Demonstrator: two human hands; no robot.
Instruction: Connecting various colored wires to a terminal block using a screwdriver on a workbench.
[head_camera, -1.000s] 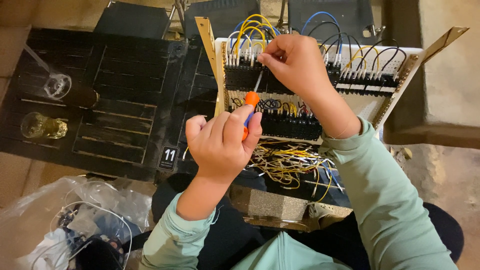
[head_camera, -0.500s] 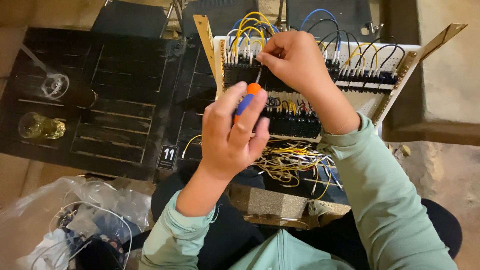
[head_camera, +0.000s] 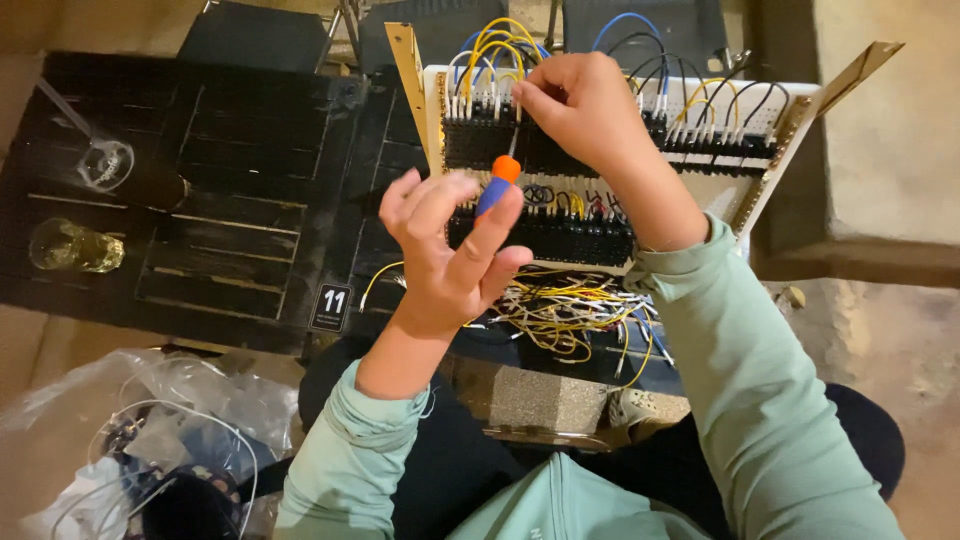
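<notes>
Head view: I look down over my lap at a dark slatted worktop (head_camera: 240, 190) and a wiring panel (head_camera: 610, 170) propped at its right edge.
Left hand (head_camera: 455, 250): it grips the screwdriver (head_camera: 497, 185) by its blue and orange handle, thumb along one side, the other fingers loosely curled and spread.
Screwdriver: it stands just above my left palm, the orange end uppermost, the thin shaft running up toward my right hand; the tip is hidden in the terminal row.
Right hand (head_camera: 585, 105): closed in a pinch at the upper terminal row, fingertips touching the wires there; what exactly it pinches I cannot tell.
Wiring panel: white, with two black terminal rows (head_camera: 545, 235), yellow, blue and black wire loops (head_camera: 500, 45) over the top edge, tilted toward me.
Loose wires (head_camera: 560, 310): a tangle of yellow, white and black strands below the panel, just right of my left wrist.
Worktop's left edge: two clear glasses (head_camera: 75, 245), well apart from both hands.
Worktop's near edge: a small dark number tag (head_camera: 331, 306), near my left forearm.
Lower left corner: a clear plastic bag (head_camera: 130, 450) of cables on the floor.
</notes>
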